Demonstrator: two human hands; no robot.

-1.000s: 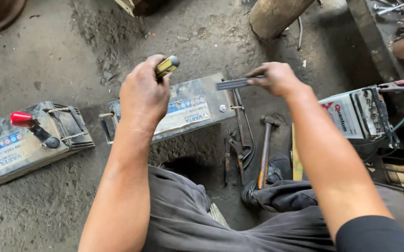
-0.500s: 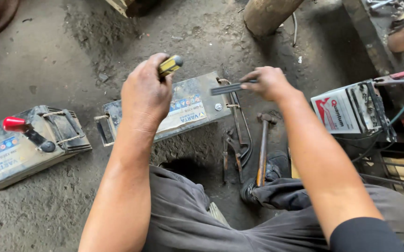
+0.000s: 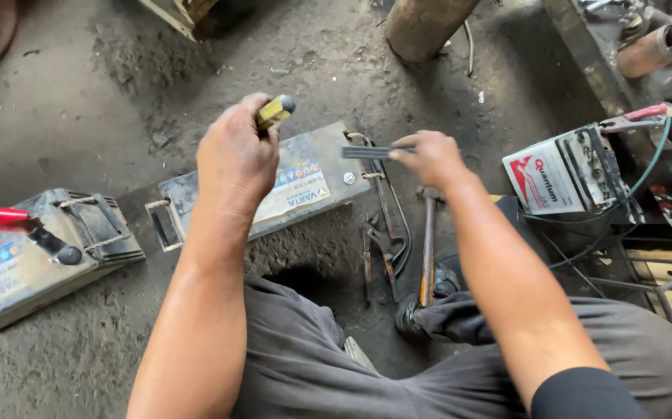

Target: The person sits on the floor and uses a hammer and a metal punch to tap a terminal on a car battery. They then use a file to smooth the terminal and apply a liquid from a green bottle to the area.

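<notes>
Yellow-handled tool (image 3: 275,111) upright over grimy grey battery (image 3: 328,174) (lying flat), thin dark metal strip (image 3: 368,152) held level
</notes>
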